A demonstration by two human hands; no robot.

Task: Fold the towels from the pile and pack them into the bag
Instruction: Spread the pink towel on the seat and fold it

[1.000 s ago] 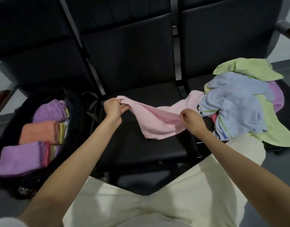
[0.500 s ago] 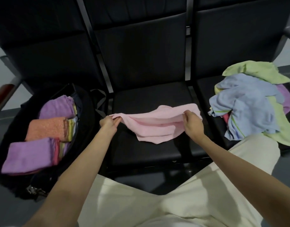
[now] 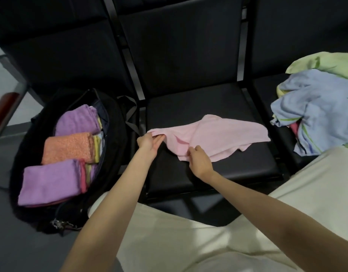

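We look from our head, forward and down, close over our hands [image 3: 149,143] and the seat [image 3: 208,169].

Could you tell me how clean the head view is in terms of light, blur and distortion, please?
Head view: soft, dim light; the black seat and bag lose detail in shadow; wide-angle bending curves the seat frames near the edges; the pink towel and both hands look slightly soft, no glare.

Black bench seats [image 3: 218,173], pink towel [image 3: 218,136], towel pile [image 3: 316,110], bag [image 3: 114,154]
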